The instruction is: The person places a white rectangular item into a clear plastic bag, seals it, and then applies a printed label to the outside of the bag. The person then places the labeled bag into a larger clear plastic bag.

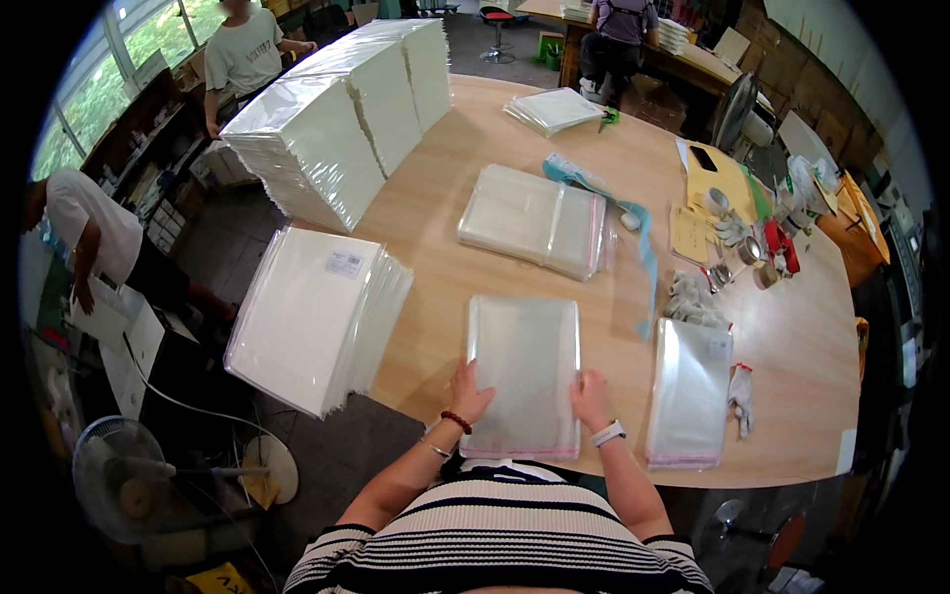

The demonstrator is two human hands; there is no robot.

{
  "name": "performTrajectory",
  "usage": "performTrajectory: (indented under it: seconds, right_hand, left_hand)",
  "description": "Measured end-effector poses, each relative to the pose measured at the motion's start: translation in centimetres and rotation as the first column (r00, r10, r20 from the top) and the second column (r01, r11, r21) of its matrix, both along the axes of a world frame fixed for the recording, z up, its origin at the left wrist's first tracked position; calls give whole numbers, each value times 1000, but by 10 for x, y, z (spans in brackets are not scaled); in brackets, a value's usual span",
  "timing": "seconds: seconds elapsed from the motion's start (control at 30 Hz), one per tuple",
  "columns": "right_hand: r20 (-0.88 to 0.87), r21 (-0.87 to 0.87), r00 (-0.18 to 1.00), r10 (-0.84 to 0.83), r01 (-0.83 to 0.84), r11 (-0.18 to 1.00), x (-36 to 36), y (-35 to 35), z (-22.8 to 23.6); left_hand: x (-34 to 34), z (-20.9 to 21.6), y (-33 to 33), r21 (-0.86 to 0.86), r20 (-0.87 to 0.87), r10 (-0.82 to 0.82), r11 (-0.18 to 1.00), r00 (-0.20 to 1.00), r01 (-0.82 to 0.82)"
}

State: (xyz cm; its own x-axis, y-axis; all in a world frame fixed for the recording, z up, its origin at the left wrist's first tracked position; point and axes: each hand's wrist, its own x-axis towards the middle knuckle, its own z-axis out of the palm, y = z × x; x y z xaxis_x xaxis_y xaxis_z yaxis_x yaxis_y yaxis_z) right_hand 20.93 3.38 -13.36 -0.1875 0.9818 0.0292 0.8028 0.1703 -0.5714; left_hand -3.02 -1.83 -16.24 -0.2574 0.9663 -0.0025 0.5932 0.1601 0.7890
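A flat stack of transparent plastic bags (524, 371) lies in front of me at the table's near edge, its pink-edged end toward my body. My left hand (468, 392) grips the stack's left side, its thumb resting on top. On the opposite side, my right hand (591, 398) holds the right edge with curled fingers. Some fingertips are hidden at the edges. Another stack of transparent bags (691, 393), with a small label, lies to the right. Farther off lies a wider pile of bags (531, 220).
Tall wrapped stacks of white sheets (336, 114) and a lower white stack (307, 307) stand at left. A blue strip (645, 257) lies beyond the bags. Gloves (696, 300), tape rolls (749, 249) and a red tool (782, 247) crowd the right. Two people work at left; another sits far back.
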Motion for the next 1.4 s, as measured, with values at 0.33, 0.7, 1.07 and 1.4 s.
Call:
performTrajectory:
  seconds: [0.33,0.7,1.07,1.4]
  right_hand:
    - [124,231,932,341,-362,903,-43,166,16]
    - [199,180,895,400,-435,882,-69,162,10]
    - [44,334,974,223,-225,915,-57,172,3]
    - [-5,21,992,-126,126,992,-36,129,-10]
  left_hand:
    - [3,10,3,-47,15,16,999,1000,-15]
    - [-7,9,0,-23,27,5,1000,1000,-5]
    - [-36,9,64,-72,200,122,991,972,-110]
    - [-35,-1,104,-223,546,187,972,817,-73]
